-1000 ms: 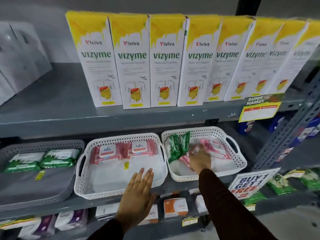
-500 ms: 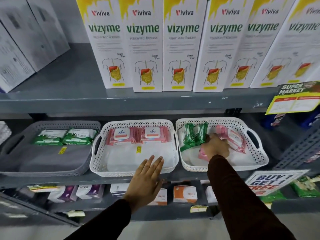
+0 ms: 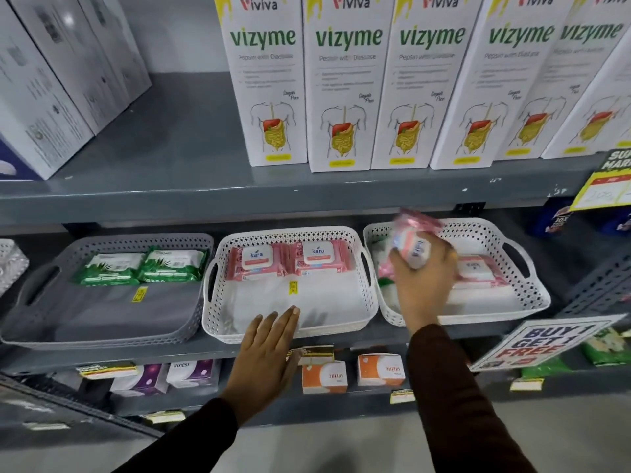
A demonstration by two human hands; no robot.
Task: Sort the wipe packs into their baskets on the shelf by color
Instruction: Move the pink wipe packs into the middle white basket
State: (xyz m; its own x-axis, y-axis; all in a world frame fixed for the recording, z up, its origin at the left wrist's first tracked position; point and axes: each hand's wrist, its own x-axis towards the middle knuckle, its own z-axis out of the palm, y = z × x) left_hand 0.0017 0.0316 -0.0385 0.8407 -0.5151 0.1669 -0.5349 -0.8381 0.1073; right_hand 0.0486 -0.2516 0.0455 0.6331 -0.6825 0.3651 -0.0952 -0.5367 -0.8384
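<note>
The right hand (image 3: 423, 268) is closed around a pink wipe pack (image 3: 411, 240), holding it lifted above the left part of the right white basket (image 3: 526, 302). The pack is blurred, but its white flip lid shows between the fingers. The left hand (image 3: 266, 349) is open and flat, fingers together, resting at the near rim of the middle white basket (image 3: 218, 322), holding nothing.

The middle basket carries two pink packs (image 3: 290, 261) side by side along its far wall, so the lifted pack most likely belongs there. The grey basket (image 3: 102, 332) on the left holds two green packs (image 3: 143, 268). In the right basket one more pink pack (image 3: 478, 271) lies flat, and bits of green packaging (image 3: 384, 283) show behind the right hand, too hidden to count.

Such a pack looks light and soft, a film pouch that yields and sags under the fingers, with a slick wrapper. The stiff plastic lid is probably the firmest hold; spanning the pack across its width, as here, should keep it from sliding out. It is not fragile and can be laid flat beside the others.
</note>
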